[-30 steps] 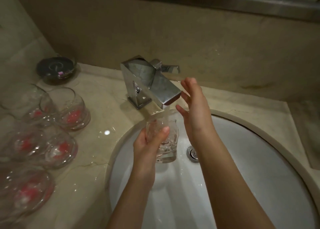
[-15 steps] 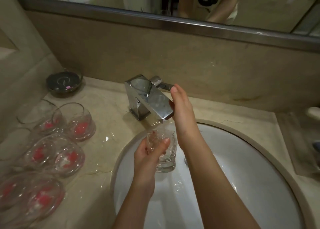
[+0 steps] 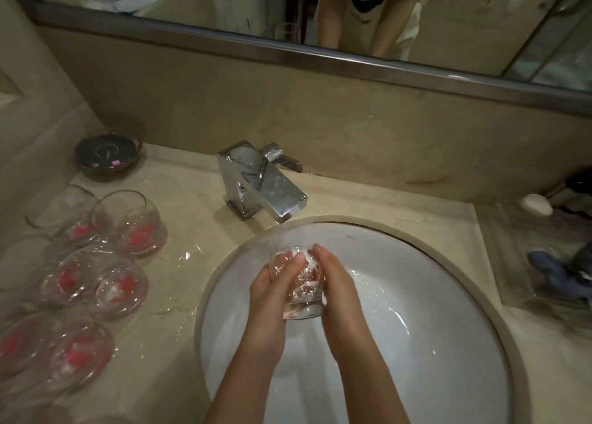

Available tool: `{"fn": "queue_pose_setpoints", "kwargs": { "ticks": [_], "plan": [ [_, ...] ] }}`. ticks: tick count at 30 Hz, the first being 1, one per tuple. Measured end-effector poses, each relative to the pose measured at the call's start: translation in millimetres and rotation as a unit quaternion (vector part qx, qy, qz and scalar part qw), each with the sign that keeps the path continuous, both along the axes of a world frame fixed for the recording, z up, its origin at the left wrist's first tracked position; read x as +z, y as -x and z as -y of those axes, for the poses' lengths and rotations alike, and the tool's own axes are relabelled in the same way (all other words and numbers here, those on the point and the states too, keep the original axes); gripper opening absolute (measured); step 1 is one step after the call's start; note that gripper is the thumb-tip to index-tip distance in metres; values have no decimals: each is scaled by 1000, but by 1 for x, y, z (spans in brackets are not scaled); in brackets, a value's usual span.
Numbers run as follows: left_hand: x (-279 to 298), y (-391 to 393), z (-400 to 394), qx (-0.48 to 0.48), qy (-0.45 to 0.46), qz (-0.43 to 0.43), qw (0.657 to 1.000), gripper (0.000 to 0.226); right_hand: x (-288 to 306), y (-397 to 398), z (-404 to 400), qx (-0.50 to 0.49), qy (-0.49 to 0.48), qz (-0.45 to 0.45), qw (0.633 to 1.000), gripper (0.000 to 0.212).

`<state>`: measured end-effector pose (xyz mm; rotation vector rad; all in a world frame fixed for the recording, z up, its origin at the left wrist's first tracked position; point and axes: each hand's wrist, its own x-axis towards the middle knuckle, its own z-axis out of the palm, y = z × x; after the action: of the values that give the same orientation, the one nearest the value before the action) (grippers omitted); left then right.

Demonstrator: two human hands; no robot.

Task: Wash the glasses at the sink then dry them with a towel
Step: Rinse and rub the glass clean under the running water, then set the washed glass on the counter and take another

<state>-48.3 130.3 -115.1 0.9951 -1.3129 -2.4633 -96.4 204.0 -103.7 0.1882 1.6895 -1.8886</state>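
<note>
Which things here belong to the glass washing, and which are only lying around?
Belong to the job: glass held by left hand and right hand; sink; faucet; glasses on counter.

Lying about: dark dish; blue cloth; white soap-like lump.

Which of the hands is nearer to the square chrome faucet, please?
Right, narrowly. The right hand grips the clear glass tumbler below the square chrome faucet spout; the left hand grips it slightly lower-left.
</note>
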Motion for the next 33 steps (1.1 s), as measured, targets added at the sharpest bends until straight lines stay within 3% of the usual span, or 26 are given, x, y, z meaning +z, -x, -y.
{"fn": "queue_pose_setpoints", "kwargs": {
  "ticks": [4,9,11,13,15,17,20,24,27,33],
  "plan": [
    [-5,-2,-9,-56,-3,75,996,43,-11,-17,-15,-25,-2,84,996,43],
    [-17,-7,-24,-112,-11,247,962,59,-19,-18,-29,-51,-99,234,966,50],
    [-15,-10,-29,-138,-38,264,954,65,-21,-20,-37,-43,-123,261,956,57],
    [-11,-10,-35,-167,-50,263,949,87,-19,-23,-45,-54,-128,269,953,56],
    [-8,-8,-42,-194,-44,261,945,101,-16,-22,-54,-68,-145,261,952,60],
    [0,-2,-52,-229,-31,252,940,88,-11,-19,-67,-75,-147,250,954,65],
    [18,10,-69,-263,40,233,935,60,15,-17,-99,-86,-126,205,967,55],
    [52,28,-99,-346,154,177,908,53,41,-14,-156,-108,-82,107,985,42],
    [73,40,-130,-406,188,101,889,41,55,-17,-201,-131,-44,58,989,40],
    [88,67,-191,-500,215,-2,839,68,74,-25,-283,-178,-2,-30,984,24]
  ]
}}
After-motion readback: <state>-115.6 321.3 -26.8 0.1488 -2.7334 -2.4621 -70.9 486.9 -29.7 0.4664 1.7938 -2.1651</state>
